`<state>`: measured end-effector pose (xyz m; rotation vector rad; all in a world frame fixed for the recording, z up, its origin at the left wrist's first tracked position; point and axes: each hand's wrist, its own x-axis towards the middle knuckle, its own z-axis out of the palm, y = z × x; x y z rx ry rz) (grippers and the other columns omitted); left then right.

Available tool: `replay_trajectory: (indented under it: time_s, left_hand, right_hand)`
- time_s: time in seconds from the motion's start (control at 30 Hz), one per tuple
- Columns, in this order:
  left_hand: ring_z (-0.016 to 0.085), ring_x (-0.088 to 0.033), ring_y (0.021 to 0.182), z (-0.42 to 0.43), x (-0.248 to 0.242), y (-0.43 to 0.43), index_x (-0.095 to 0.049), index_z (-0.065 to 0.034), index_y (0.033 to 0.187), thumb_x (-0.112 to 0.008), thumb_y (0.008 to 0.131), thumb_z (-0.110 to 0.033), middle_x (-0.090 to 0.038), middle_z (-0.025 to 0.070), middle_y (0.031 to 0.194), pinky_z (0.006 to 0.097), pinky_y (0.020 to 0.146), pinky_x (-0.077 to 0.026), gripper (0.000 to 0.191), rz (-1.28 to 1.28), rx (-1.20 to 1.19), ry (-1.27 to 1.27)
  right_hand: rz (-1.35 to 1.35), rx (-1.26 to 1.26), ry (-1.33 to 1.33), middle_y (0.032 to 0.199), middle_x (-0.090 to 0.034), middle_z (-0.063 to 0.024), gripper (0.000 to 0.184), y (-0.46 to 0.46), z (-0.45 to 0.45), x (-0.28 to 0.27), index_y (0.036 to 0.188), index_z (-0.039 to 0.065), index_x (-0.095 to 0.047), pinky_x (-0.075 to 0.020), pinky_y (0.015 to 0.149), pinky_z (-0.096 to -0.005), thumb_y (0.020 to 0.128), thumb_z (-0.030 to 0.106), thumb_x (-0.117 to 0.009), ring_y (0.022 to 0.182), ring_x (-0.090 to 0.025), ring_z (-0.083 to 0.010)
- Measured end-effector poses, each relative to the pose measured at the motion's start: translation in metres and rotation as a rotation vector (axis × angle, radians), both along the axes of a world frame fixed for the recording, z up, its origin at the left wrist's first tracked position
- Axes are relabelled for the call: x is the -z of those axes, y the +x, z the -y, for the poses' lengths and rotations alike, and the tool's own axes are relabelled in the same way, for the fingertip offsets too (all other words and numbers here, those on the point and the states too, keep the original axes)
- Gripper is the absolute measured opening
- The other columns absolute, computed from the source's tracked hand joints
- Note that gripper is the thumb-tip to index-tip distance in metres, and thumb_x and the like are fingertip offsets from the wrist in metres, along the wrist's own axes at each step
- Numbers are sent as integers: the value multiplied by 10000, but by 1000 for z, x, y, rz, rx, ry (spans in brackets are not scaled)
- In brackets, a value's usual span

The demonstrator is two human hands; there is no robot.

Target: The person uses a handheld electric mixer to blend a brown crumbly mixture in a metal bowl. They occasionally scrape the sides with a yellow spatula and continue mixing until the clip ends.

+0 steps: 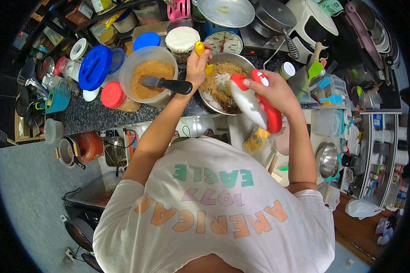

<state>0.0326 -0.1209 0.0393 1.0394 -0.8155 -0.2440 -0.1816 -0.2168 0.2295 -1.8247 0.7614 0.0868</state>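
My left hand (197, 66) grips a yellow-handled utensil (199, 48) at the left rim of a metal mixing bowl (237, 56). Its yellow lower end shows just below my fingers. My right hand (275, 90) holds a red and white electric hand mixer (247, 102), tilted over the bowl's right side. The mixer's body partly hides the beaters, low in the bowl. Inside lies a crumbly brown mixture (212, 83) with patches of white powder (222, 79). Left of the bowl, a clear plastic tub (124, 73) holds brown granules and a black-handled spatula (176, 86).
A dial kitchen scale (223, 42) carrying a metal pan (225, 13) stands behind the bowl. Near the tub are a red-lidded jar (114, 95) and a large blue lid (95, 66). A cloth-topped jar (182, 39) stands behind my left hand. A small white-lidded jar (287, 70) sits at right.
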Motion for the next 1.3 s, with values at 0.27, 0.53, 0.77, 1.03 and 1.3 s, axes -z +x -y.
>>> replay_trajectory:
  time_s: [0.27, 0.53, 0.77, 1.03, 1.3]
  left_hand:
    - [81, -506, 846, 1, 2, -2, -573, -50, 1193, -512, 1104, -284, -561, -7, 931, 235, 787, -417, 259, 34, 37, 42]
    - [87, -503, 836, 1, 4, -1, -567, -49, 1197, -514, 1103, -288, -557, -3, 923, 238, 775, -416, 262, 38, 29, 39]
    - [86, -507, 835, 1, 6, 1, -570, -46, 1191, -515, 1103, -289, -560, 0, 922, 238, 771, -419, 264, 33, 55, 24]
    - [107, -548, 804, -4, -3, -9, -591, -39, 1116, -533, 1090, -281, -576, 17, 861, 267, 756, -460, 250, 14, 33, 45]
    - [160, -552, 843, -71, -7, -90, -600, -24, 1040, -527, 1050, -466, -570, 70, 933, 307, 778, -466, 448, 210, 357, 92]
  right_hand:
    - [128, 132, 48, 655, -586, 1, 375, 17, -3, 20, 1008, 26, -652, -465, 480, -269, 923, 368, -780, 489, -564, -99]
    - [183, 294, 15, 681, -599, -11, 398, 4, 0, 28, 1033, 30, -661, -498, 500, -266, 929, 398, -771, 512, -575, -98]
    - [122, 248, 90, 660, -591, -5, 395, -8, -5, 21, 1035, 29, -632, -480, 492, -264, 941, 390, -762, 514, -576, -99]
    - [125, 173, -178, 656, -589, -1, 396, -1, -2, 22, 1022, 23, -647, -474, 492, -279, 928, 387, -771, 512, -568, -109]
    - [327, 323, 131, 686, -605, -20, 401, 46, 18, 47, 976, 51, -624, -504, 490, -278, 943, 428, -753, 519, -590, -121]
